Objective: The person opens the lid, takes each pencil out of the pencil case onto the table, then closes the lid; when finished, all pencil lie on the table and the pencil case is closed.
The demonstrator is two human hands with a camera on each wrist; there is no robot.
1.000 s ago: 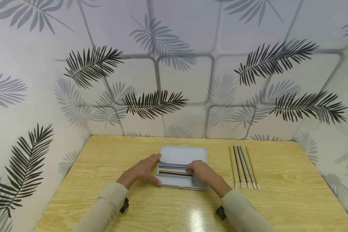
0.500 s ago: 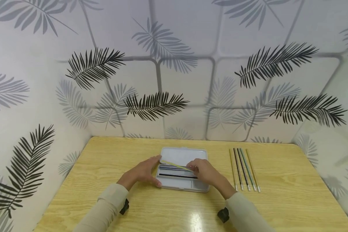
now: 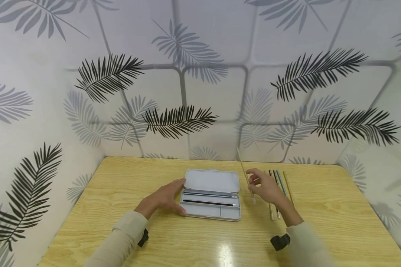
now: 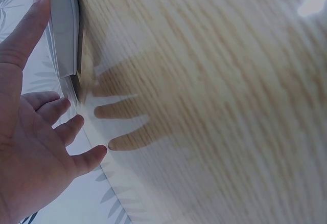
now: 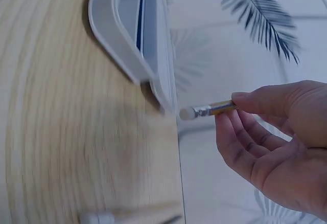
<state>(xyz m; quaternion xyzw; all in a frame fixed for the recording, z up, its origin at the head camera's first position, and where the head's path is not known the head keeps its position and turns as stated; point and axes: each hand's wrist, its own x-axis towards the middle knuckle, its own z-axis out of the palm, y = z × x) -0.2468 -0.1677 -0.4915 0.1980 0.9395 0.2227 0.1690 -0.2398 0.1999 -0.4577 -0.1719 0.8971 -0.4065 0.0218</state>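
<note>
The right hand [image 3: 265, 187] pinches a yellow eraser-tipped pencil [image 3: 245, 173] at two o'clock from the pencil case [image 3: 200, 211]; the left hand [image 3: 167, 196], spread wide, touches its nine-o'clock end.

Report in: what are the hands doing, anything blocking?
Left hand touching open pencil case. Right hand pinching yellow pencil, clear of case. Nothing visibly blocking; loose pencils lie close by.

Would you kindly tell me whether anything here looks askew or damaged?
Nothing stands out: the case lies open, the pencils inside it lie lengthwise, and the loose pencils on the table fan only slightly. No spill or damage shows.
</note>
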